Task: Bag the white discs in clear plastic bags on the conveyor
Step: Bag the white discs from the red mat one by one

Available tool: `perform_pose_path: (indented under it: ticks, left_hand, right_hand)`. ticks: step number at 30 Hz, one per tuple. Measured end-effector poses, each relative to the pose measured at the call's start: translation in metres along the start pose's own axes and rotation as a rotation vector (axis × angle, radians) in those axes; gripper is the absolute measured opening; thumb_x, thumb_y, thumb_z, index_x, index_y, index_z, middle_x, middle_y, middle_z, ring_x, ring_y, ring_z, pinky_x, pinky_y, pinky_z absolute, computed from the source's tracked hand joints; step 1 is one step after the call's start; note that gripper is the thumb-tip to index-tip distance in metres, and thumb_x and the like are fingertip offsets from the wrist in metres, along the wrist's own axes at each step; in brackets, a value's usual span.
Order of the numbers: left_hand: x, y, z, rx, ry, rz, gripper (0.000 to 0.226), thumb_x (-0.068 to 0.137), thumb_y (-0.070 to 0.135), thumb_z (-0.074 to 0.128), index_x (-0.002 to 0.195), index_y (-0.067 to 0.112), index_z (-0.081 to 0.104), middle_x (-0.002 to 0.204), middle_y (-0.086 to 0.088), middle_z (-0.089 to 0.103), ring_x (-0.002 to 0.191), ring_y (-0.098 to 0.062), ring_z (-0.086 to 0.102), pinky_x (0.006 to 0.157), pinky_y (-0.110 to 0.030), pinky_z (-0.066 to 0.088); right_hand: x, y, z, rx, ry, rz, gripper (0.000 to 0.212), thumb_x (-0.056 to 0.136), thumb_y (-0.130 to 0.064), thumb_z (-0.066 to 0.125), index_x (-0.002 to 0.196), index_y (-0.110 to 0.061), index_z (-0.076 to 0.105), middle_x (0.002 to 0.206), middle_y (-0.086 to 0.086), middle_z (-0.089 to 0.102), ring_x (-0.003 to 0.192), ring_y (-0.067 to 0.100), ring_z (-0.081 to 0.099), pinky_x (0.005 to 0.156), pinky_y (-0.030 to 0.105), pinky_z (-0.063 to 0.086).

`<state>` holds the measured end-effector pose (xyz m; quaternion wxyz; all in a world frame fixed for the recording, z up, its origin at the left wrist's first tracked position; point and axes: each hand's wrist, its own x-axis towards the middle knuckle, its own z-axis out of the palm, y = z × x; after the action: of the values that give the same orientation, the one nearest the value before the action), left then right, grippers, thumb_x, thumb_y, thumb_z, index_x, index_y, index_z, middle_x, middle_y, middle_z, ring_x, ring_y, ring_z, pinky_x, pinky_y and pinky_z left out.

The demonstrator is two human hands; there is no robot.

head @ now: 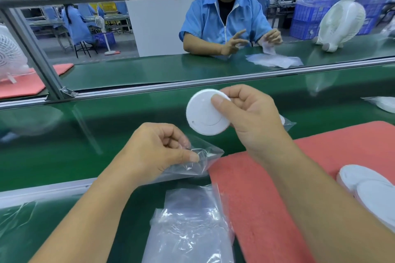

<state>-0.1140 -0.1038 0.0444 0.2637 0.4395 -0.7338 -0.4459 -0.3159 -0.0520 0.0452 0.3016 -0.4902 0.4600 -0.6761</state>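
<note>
1. White disc (205, 116): held upright in the air above the green conveyor belt (64, 156), gripped at its right edge by the right hand (250, 111), thumb on the face and fingers (239, 94) curled behind.
2. Clear plastic bag (205, 156): pinched at one end by the left hand (158, 151), just below the disc and apart from it.
3. Stack of empty bags (190, 230): lies on the near surface, beside the red foam pad (267, 198).
4. More white discs (367, 186): rest on the pad at right; count unclear.
</note>
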Motion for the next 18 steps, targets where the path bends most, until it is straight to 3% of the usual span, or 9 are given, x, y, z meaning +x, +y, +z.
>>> perform_pose_path:
  ticks: [4,10,13,16,18]
  left_hand:
    - [-0.003,0.005,0.000,-0.023,0.017,0.063,0.040,0.047,0.053,0.088,0.075,0.025,0.080,0.071,-0.007,0.076,0.064,-0.024,0.070,0.080,-0.053,0.062]
    - [-0.002,0.000,-0.002,-0.115,0.034,0.066,0.025,0.062,0.036,0.086,0.076,0.017,0.078,0.078,-0.009,0.081,0.076,-0.025,0.080,0.078,-0.033,0.065]
    - [-0.004,0.003,0.000,-0.140,0.020,0.043,0.030,0.057,0.032,0.089,0.075,0.013,0.075,0.077,-0.013,0.080,0.072,-0.029,0.080,0.068,-0.031,0.066]
    - [-0.003,0.003,-0.001,-0.210,0.054,0.041,0.036,0.045,0.034,0.094,0.070,0.015,0.075,0.075,-0.018,0.079,0.069,-0.033,0.079,0.066,-0.034,0.066]
    - [-0.001,0.003,-0.002,-0.235,0.082,0.043,0.039,0.041,0.037,0.093,0.070,0.018,0.075,0.074,-0.019,0.078,0.068,-0.031,0.079,0.063,-0.031,0.065]
  right_hand:
    - [-0.001,0.001,-0.001,-0.116,-0.065,0.027,0.010,0.090,-0.017,0.076,0.095,-0.009,0.071,0.083,0.009,0.078,0.074,0.018,0.072,0.070,0.035,0.059]
    - [-0.001,-0.005,-0.001,-0.095,-0.022,-0.022,0.009,0.087,-0.019,0.077,0.092,-0.013,0.071,0.082,0.008,0.077,0.073,0.015,0.071,0.071,0.032,0.058]
    - [-0.002,-0.010,0.004,-0.050,-0.042,-0.041,0.013,0.085,-0.021,0.076,0.093,-0.011,0.071,0.081,0.006,0.078,0.073,0.014,0.072,0.069,0.027,0.058]
    - [-0.003,-0.011,0.005,-0.100,-0.057,-0.031,0.012,0.089,-0.014,0.076,0.095,-0.006,0.070,0.082,0.010,0.078,0.075,0.022,0.074,0.072,0.036,0.060]
    - [-0.003,-0.013,0.004,-0.087,-0.031,-0.031,0.011,0.089,-0.011,0.076,0.095,-0.004,0.071,0.081,0.011,0.078,0.074,0.019,0.073,0.071,0.034,0.060]
